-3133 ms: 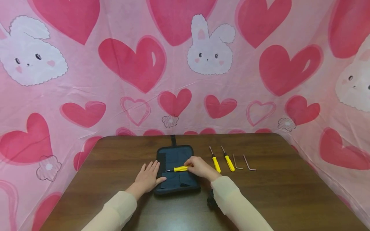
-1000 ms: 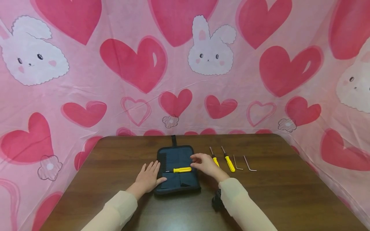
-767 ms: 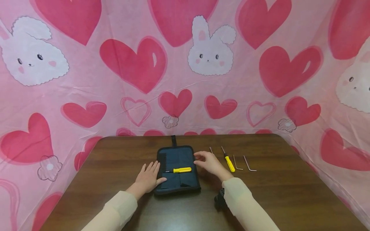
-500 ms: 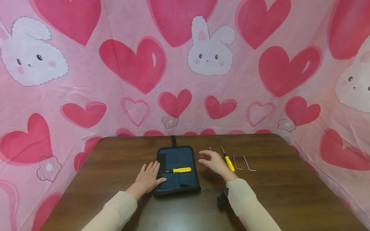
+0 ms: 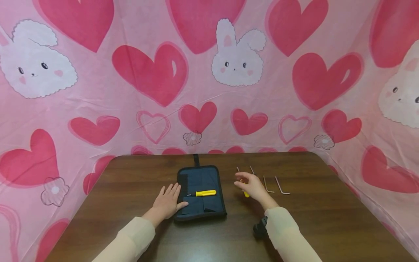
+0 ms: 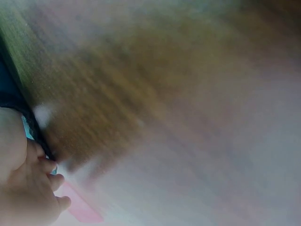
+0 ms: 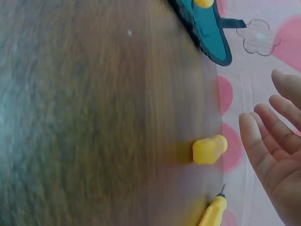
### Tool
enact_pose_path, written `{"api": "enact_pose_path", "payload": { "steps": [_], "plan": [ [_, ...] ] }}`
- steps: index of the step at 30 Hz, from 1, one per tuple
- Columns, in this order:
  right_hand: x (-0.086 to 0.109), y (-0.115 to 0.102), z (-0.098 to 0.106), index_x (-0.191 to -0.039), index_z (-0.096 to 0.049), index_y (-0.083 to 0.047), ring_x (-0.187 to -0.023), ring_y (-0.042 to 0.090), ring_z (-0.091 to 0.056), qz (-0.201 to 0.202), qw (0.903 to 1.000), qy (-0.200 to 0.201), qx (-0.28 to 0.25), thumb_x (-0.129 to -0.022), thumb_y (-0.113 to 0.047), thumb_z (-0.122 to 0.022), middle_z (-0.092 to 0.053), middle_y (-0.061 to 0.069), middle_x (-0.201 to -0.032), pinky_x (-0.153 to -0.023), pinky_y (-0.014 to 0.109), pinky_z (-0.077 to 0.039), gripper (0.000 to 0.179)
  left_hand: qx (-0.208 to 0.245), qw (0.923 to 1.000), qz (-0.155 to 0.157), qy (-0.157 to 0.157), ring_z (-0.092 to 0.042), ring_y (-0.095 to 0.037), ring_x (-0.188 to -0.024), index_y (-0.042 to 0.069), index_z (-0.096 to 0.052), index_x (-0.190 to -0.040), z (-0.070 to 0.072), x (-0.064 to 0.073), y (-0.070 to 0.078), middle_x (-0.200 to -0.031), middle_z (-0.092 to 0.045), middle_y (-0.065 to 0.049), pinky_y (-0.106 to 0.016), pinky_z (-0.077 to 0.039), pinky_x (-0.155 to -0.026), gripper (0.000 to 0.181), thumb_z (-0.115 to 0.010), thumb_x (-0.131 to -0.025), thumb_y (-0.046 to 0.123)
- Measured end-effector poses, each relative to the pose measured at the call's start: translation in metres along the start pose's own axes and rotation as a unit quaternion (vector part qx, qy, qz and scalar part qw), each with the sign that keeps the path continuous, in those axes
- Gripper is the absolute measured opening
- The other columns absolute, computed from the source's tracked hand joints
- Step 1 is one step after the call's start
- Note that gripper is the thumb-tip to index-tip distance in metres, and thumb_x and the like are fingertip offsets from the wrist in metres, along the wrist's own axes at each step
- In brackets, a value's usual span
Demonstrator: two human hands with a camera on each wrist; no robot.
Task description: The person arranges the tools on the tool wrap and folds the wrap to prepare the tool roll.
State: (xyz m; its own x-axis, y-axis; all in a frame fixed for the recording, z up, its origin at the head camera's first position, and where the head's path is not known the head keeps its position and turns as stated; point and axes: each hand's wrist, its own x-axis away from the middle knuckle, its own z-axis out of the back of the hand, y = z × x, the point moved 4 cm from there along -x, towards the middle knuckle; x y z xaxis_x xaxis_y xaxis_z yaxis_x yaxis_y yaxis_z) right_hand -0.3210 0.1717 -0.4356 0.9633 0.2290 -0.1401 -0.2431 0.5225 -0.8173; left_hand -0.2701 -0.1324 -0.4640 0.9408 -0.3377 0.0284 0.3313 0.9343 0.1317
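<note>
My left hand [image 5: 166, 202] lies flat with spread fingers at the left edge of a dark blue tool pouch [image 5: 203, 178], its thumb reaching over onto the pouch. Across the middle of the pouch lies a yellow-handled screwdriver [image 5: 206, 193]. My right hand [image 5: 252, 185] is over two more screwdrivers on the table, fingers loosely bent and holding nothing. It covers most of the nearer screwdriver [image 5: 246, 195]; of the farther one, only the shaft [image 5: 251, 169] shows. In the right wrist view, both yellow handles [image 7: 207, 150] appear apart from the right hand [image 7: 277, 155].
Two L-shaped hex keys [image 5: 266, 185] lie side by side to the right of the screwdrivers. A black strap [image 5: 196, 160] extends from the pouch's far side. The brown table [image 5: 131, 182] ends at a pink patterned cloth [image 5: 248, 149]. A black device sits at my right wrist.
My right hand has let go of the screwdriver on the pouch and moved right, over the two screwdrivers on the table. My left hand has stayed in place.
</note>
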Motion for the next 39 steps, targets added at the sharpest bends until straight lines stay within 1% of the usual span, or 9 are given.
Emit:
{"api": "enact_pose_path", "payload": {
  "steps": [5,12,20,26,33,39],
  "plan": [
    [-0.001,0.006,0.006,-0.116,-0.060,0.001,-0.094,0.028,-0.058,0.000,0.9993,0.021,0.030,-0.083,-0.017,-0.069,-0.063,0.014,-0.105,-0.077,0.036,-0.051,0.038,0.004,1.0000,0.000,-0.001,-0.027,-0.037,-0.131,-0.003,-0.038,-0.137,-0.002,-0.001,-0.002,-0.142,-0.034,-0.020,-0.054,-0.016,-0.105,0.075,-0.049,-0.089,0.053],
    [0.000,0.013,0.010,-0.117,-0.059,0.001,-0.094,0.029,-0.057,-0.011,0.9989,0.028,0.035,-0.084,-0.014,-0.068,-0.062,0.014,-0.106,-0.078,0.037,-0.051,0.037,-0.001,1.0000,0.002,-0.002,-0.026,-0.036,-0.132,-0.003,-0.036,-0.138,-0.003,-0.003,-0.003,-0.143,-0.033,-0.019,-0.053,-0.016,-0.105,0.076,-0.048,-0.089,0.053],
    [0.000,0.022,0.010,-0.115,-0.060,0.002,-0.091,0.029,-0.057,-0.025,0.9981,0.037,0.043,-0.083,-0.011,-0.069,-0.061,0.016,-0.106,-0.072,0.033,-0.053,0.036,0.001,1.0000,0.000,-0.005,-0.026,-0.037,-0.132,-0.003,-0.037,-0.138,-0.002,-0.002,-0.003,-0.143,-0.033,-0.020,-0.054,-0.016,-0.105,0.076,-0.048,-0.089,0.054],
    [-0.001,0.029,0.008,-0.115,-0.059,0.004,-0.086,0.026,-0.056,-0.048,0.9966,0.043,0.051,-0.081,-0.009,-0.070,-0.060,0.014,-0.103,-0.062,0.030,-0.053,0.037,0.001,1.0000,-0.002,-0.004,-0.027,-0.037,-0.131,-0.003,-0.037,-0.137,0.000,-0.001,-0.002,-0.142,-0.034,-0.020,-0.054,-0.017,-0.105,0.076,-0.048,-0.089,0.054],
    [-0.001,0.033,0.005,-0.119,-0.057,0.003,-0.087,0.025,-0.056,-0.068,0.9942,0.031,0.077,-0.081,-0.010,-0.071,-0.060,0.013,-0.103,-0.073,0.034,-0.052,0.042,0.001,1.0000,-0.001,-0.003,-0.027,-0.036,-0.131,-0.003,-0.038,-0.137,0.000,-0.001,-0.002,-0.142,-0.034,-0.019,-0.053,-0.017,-0.105,0.075,-0.048,-0.089,0.054],
    [-0.003,0.034,0.003,-0.120,-0.055,0.006,-0.082,0.023,-0.055,-0.081,0.9935,0.017,0.078,-0.080,-0.008,-0.071,-0.060,0.013,-0.100,-0.067,0.032,-0.052,0.045,0.003,1.0000,0.000,-0.002,-0.026,-0.036,-0.131,-0.003,-0.037,-0.137,-0.001,-0.001,-0.002,-0.142,-0.034,-0.019,-0.053,-0.017,-0.105,0.076,-0.048,-0.089,0.054]
  ]
}}
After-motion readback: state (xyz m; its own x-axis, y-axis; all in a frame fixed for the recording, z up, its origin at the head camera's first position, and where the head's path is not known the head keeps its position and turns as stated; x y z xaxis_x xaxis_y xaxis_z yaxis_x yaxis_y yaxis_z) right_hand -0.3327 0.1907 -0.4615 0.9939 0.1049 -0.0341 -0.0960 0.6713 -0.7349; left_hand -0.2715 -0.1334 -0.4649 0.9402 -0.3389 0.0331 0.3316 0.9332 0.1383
